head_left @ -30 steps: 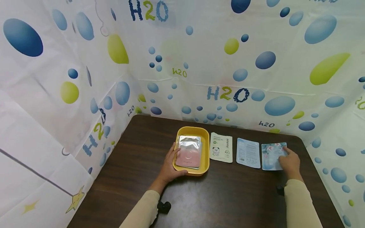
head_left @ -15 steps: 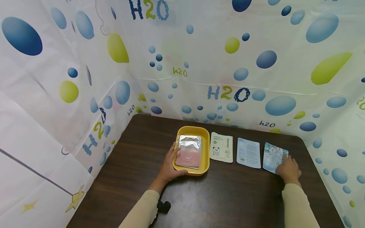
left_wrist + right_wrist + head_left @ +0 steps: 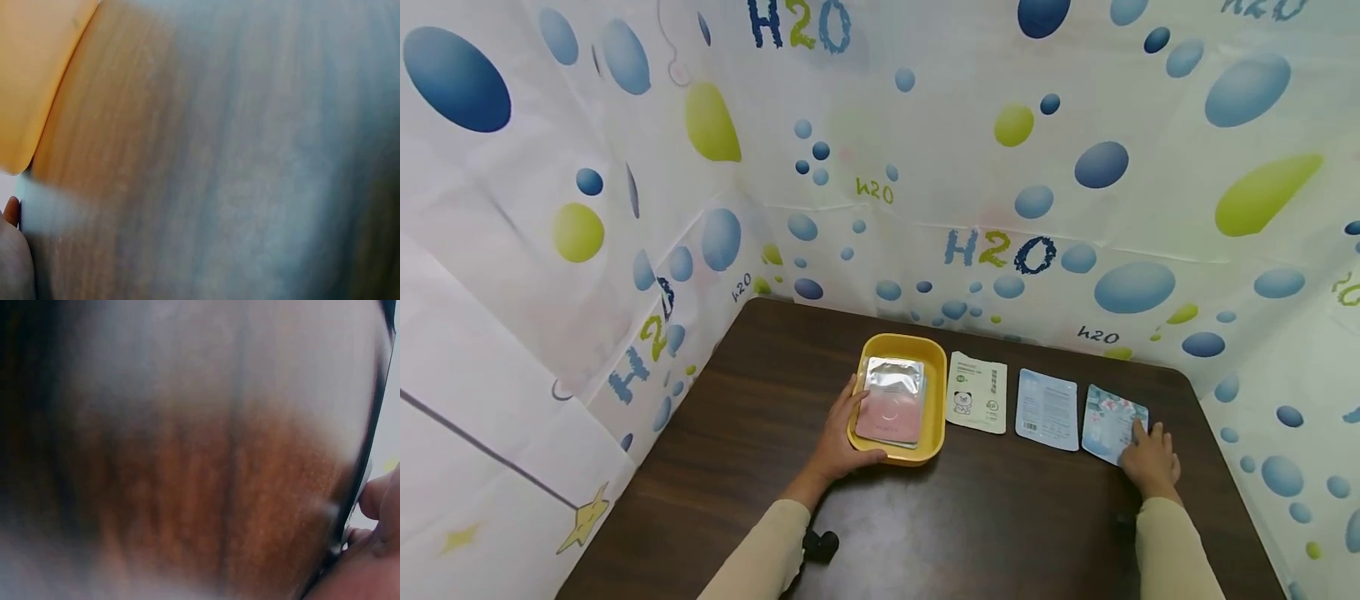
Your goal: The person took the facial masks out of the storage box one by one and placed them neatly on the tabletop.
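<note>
My left hand [image 3: 837, 440] grips the left side of a yellow plastic tray [image 3: 935, 433], fingers at the left rim and thumb along the front wall. Inside the tray lies a pink and silver face mask sachet [image 3: 889, 417], on top of another packet whose edge peeks out. At the right, my right hand [image 3: 1152, 461] touches the lower right edge of a blue floral sachet [image 3: 1108, 422], its fingers spread. That sachet lies slightly turned on the table. Both wrist views show mostly blurred tabletop, with part of the tray [image 3: 37, 75] in the left one.
Between the tray and the floral sachet lie a cream sachet with a bear print [image 3: 977, 392] and a pale blue sachet with printed text [image 3: 1047, 408], side by side. The dark wooden table [image 3: 985, 517] meets a bubble-patterned cloth [image 3: 925, 133] behind and at the sides.
The floral sachet has turned clockwise from nearly straight to slanted. My right hand has shifted from its upper right area down to its lower right edge. My left hand stays on the tray.
</note>
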Tool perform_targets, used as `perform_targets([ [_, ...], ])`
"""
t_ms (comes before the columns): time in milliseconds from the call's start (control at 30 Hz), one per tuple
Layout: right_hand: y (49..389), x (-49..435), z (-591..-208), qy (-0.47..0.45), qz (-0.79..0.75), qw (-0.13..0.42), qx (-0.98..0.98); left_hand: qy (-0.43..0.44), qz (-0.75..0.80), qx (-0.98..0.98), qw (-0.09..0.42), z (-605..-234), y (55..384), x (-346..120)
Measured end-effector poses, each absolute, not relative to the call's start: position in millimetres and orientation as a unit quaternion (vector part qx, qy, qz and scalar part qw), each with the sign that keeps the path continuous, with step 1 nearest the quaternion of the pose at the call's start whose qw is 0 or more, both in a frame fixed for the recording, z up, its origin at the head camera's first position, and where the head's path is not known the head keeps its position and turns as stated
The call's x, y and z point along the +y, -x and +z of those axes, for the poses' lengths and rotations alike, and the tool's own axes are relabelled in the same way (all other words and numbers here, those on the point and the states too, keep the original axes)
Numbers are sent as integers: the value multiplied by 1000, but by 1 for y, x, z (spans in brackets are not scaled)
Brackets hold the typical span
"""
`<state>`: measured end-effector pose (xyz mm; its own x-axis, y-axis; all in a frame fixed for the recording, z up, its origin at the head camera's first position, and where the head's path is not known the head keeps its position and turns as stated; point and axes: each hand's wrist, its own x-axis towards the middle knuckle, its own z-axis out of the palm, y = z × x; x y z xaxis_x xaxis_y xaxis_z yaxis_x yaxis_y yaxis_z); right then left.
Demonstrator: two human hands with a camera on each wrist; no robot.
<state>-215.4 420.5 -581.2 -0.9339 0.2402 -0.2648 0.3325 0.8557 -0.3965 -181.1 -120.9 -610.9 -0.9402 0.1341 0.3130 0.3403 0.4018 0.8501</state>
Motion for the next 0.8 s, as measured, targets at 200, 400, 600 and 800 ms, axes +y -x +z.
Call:
perform_targets([
  [200,213,419,-588,-155,-237,70,957,150,-522,-833,101,-609,182,-122],
  [400,213,418,-589,-166,-247,67,952,148,-520,-836,94,-610,181,-123],
  [600,212,417,-589,-175,-252,67,950,149,-518,-837,95,-610,182,-124],
  [800,212,416,-584,-181,-257,67,947,151,-515,-838,94,-611,183,-123],
])
